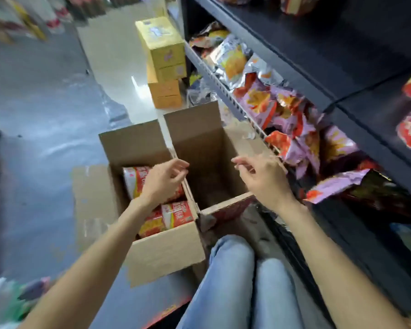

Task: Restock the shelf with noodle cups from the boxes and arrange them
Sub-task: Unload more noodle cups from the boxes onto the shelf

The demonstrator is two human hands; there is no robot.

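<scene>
The red-and-white noodle cups (173,216) lie on their sides in the left brown cardboard box (166,252), directly beneath the left hand (163,180), fingers loosely curled, holding nothing. The right hand (262,174), likewise empty, hovers over the empty right-hand carton (207,148).

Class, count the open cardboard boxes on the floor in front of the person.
2. The left box still holds noodle cups, under the left hand. The right box, beside the shelf, looks empty. Others may lie out of view.
</scene>
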